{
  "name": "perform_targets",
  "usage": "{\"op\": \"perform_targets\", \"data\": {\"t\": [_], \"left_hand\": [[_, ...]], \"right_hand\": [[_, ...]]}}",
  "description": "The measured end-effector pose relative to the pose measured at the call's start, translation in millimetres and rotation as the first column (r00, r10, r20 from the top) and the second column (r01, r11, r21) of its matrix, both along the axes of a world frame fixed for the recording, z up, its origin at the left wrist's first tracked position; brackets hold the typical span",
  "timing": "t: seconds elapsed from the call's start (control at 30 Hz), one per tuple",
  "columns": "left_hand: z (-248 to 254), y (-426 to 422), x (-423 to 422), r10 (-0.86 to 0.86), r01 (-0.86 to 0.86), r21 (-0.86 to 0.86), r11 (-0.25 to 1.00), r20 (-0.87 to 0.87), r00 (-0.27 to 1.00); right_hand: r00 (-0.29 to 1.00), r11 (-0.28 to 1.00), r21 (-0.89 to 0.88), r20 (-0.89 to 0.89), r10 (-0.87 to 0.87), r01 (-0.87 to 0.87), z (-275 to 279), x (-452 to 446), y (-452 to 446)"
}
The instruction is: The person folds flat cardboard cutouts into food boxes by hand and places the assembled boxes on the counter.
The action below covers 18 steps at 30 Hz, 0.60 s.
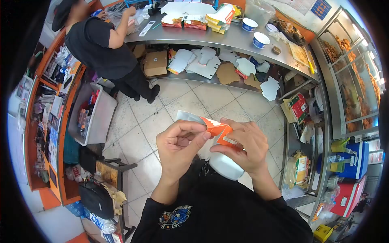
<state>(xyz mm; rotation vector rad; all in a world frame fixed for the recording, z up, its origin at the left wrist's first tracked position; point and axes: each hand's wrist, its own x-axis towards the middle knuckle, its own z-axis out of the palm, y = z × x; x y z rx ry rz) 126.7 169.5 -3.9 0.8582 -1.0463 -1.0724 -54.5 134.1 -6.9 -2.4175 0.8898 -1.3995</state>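
An orange and white printed carton [219, 128] is held up in front of my chest, between both hands. My left hand [182, 142] pinches its left part between thumb and fingers, beside a pale flap that sticks out. My right hand [244, 143] wraps round the right part, thumb below and fingers above. Below my right hand is a white rounded object [226, 165], partly hidden by the hand.
A person [103, 44] in black stands at the far left of the steel counter [162, 37]. Boxes and two white tubs sit on it, with flat cardboard underneath. A grey bin [99, 117] stands left, a glass food cabinet [348, 69] right. Tiled floor [142, 117] lies between.
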Motion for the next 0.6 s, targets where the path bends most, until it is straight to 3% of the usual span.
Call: {"op": "perform_targets", "data": {"t": [0.07,0.23,0.3,0.4,0.5,0.6], "left_hand": [[-0.2,0.4,-4.4,0.014,-0.012,-0.045,0.999,0.053,0.998],[-1.7,2.2,-16.8,-0.009,0.033,-0.149,0.988,0.159,0.987],[-6.8,7.1,-27.9,0.043,-0.037,-0.092,0.995,0.073,0.996],[-12.0,9.9,-29.6,0.059,-0.052,-0.085,0.995,0.077,0.995],[-14.1,4.9,-27.2,0.059,-0.049,-0.120,0.992,0.081,0.995],[-13.2,3.7,-25.7,0.054,-0.041,-0.127,0.991,0.100,0.993]], "right_hand": [[0.999,0.996,0.082,0.051,0.017,-0.021,1.2,2.4,5.7],[0.898,0.950,0.280,0.440,-0.001,-0.136,-10.8,12.2,18.2],[0.845,0.940,0.317,0.530,-0.067,-0.124,-6.3,19.0,21.9],[0.858,0.942,0.287,0.514,0.004,-0.176,-11.7,12.2,20.2],[0.808,0.880,0.381,0.589,0.004,-0.283,-8.8,11.6,21.4],[0.679,0.783,0.450,0.732,-0.048,-0.429,-4.1,17.3,21.2]]}}
